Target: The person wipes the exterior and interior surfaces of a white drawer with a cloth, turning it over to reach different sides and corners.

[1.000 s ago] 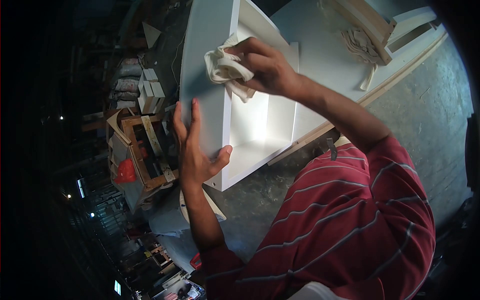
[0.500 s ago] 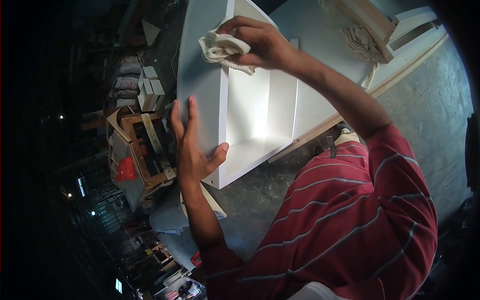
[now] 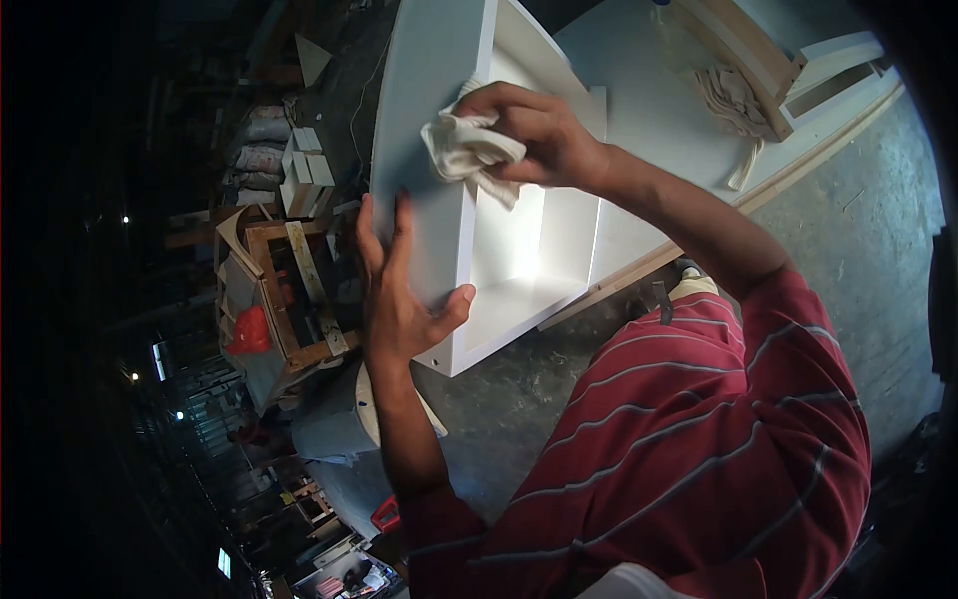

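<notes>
A white box-like cabinet [image 3: 464,329] with open compartments stands in front of me. My right hand [image 3: 534,135] is closed round a crumpled cream cloth [image 3: 464,150], which lies against the cabinet's front edge and side panel. Part of the cloth is hidden by my fingers. With fingers spread, my left hand [image 3: 404,304] rests against the same side panel near its close end, the thumb reaching the front edge. A small dark hole shows at the cabinet's near corner.
The cabinet stands by a large pale board [image 3: 649,150] with a wooden edge. On that board are another cloth [image 3: 733,100] and a wooden frame [image 3: 743,60]. To the left are a wooden structure [image 3: 289,299] with a red bag [image 3: 249,331], white boxes [image 3: 306,170] and stacked sacks [image 3: 261,160].
My right hand has moved the cloth along the cabinet's edge, closer to my left hand. My left hand stays on the panel. The whole view has shifted slightly.
</notes>
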A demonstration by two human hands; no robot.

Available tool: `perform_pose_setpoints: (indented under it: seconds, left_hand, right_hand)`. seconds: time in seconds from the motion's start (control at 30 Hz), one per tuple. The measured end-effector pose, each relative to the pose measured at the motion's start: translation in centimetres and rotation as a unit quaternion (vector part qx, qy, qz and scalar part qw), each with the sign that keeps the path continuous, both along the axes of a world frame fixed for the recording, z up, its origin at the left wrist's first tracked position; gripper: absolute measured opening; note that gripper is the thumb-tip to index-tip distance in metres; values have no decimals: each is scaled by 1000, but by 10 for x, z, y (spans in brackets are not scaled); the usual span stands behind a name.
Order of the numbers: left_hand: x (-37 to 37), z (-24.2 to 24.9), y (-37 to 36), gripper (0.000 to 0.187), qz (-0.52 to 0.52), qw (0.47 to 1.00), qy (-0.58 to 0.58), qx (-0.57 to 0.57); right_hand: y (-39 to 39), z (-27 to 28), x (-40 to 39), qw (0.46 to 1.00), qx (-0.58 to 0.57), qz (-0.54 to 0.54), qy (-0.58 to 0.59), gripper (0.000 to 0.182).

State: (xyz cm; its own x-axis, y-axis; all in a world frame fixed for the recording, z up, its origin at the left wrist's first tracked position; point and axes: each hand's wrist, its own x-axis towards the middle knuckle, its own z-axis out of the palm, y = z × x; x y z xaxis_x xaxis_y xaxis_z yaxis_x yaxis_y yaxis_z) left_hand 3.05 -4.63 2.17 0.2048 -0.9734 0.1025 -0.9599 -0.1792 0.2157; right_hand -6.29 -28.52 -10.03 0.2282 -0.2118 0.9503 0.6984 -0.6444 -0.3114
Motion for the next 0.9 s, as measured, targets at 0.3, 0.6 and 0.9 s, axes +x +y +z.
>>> perform_pose_setpoints:
  seconds: [0.3,0.6,0.9]
  left_hand:
    - [6,-3,3,106,-8,1000,-18,-1]
    - [2,-3,3,107,9,1000,-19,6]
    - [4,-3,3,108,-15,1000,-14,5]
  right_hand:
    - [-38,2,21,991,99,-82,46,31]
    - [-51,7,19,985,133,-98,56,42]
    - [68,-8,-6,1000,-14,14,8,27]
